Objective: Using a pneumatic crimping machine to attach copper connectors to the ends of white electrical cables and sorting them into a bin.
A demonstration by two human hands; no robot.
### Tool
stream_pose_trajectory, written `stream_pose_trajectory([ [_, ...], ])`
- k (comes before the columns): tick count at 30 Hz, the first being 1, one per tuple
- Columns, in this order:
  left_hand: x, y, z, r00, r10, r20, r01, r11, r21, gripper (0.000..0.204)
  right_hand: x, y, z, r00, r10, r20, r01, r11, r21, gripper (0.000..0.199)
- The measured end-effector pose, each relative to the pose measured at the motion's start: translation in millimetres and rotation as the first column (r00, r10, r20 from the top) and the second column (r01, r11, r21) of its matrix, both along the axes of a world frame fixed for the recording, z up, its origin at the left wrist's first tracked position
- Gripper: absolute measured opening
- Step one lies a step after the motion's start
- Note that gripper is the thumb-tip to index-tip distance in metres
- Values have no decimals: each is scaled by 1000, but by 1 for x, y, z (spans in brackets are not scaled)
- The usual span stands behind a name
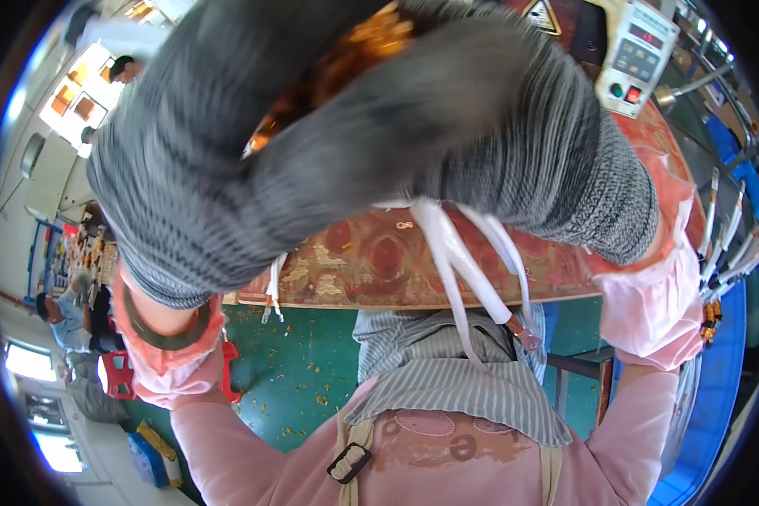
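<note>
My left hand [219,160], in a grey knitted glove, fills the upper left, close up and smeared by motion. My right hand [548,143], in the same kind of glove, meets it at the upper middle. The fingertips are blurred or cut off, so I cannot tell what either holds. Below the gloves, white-sleeved cables [455,257] come out and hang over the table's near edge; one ends in a copper lug [523,333]. Orange-copper pieces [358,51] show between the gloves. A small terminal [405,225] lies on the worn red table [354,266].
A control box [638,57] with buttons and a lit display stands at the far right. Thin white leads [274,287] hang over the table's left edge. More sleeved cables [729,223] lie by a blue bin [717,396]. A red stool [118,374] and another person [67,316] are at left.
</note>
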State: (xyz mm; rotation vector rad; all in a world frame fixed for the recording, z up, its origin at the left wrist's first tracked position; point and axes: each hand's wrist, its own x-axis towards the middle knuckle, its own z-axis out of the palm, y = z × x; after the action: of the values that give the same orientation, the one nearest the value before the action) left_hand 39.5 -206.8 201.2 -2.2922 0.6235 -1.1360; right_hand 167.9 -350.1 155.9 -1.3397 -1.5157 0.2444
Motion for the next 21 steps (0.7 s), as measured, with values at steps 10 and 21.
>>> stream_pose_trajectory([
  [10,24,-8,-98,828,-365,-426,-91,662,-744,28,51,-217,-20,818,-563,-118,572,774,272,44],
  [21,88,25,-285,617,-307,-725,-255,793,-553,16,-55,-428,103,-295,-928,228,813,-118,570,47],
])
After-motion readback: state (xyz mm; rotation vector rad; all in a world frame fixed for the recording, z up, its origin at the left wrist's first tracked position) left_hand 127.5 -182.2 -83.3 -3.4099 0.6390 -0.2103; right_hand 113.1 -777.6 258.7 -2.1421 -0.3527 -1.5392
